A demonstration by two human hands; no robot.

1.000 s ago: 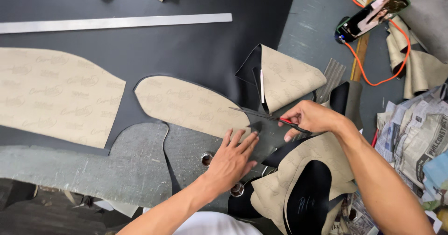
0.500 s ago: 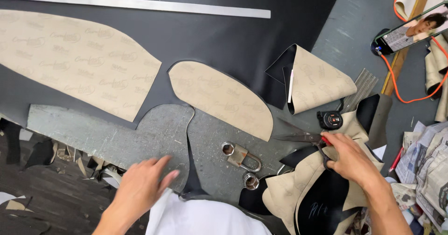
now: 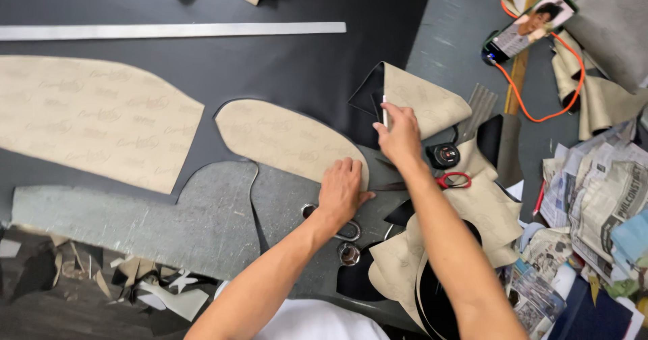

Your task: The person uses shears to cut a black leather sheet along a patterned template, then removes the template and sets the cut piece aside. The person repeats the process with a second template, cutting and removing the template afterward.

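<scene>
Head view: cluttered dark cutting table (image 3: 297, 70)

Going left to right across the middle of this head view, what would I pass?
Large tan pattern piece → smaller rounded tan piece → left hand → right hand → red-handled scissors → crumpled newspaper.
</scene>
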